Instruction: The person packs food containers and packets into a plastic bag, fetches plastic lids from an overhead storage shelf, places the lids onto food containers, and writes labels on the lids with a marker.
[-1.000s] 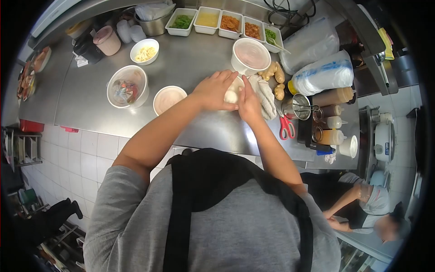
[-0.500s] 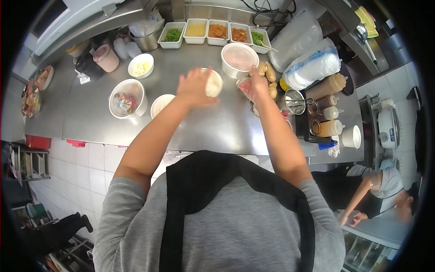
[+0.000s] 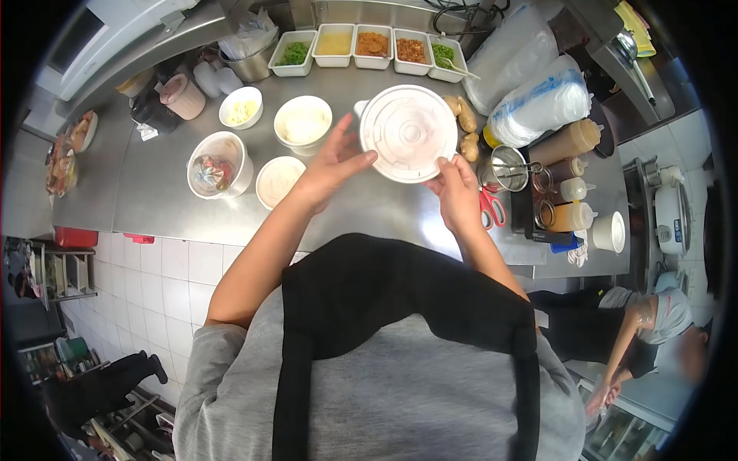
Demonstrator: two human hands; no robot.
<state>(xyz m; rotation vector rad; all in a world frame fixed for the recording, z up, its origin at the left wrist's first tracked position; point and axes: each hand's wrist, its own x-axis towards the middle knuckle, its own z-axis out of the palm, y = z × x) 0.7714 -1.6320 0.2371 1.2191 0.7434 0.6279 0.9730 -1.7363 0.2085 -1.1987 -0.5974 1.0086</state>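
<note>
The right hand [image 3: 457,186] is gripping the lower right rim of the white lidded tub [image 3: 409,132], thumb on top, and the tub is hanging over the stainless-steel counter [image 3: 369,211] with its lid facing up. The left hand [image 3: 332,169] is hovering at the tub's left edge, fingers open and spread; whether its thumb is touching the rim, I cannot tell. Ginger roots [image 3: 467,123] are lying just beyond the tub's right side, and red-handled scissors [image 3: 492,207] are resting near the right hand.
</note>
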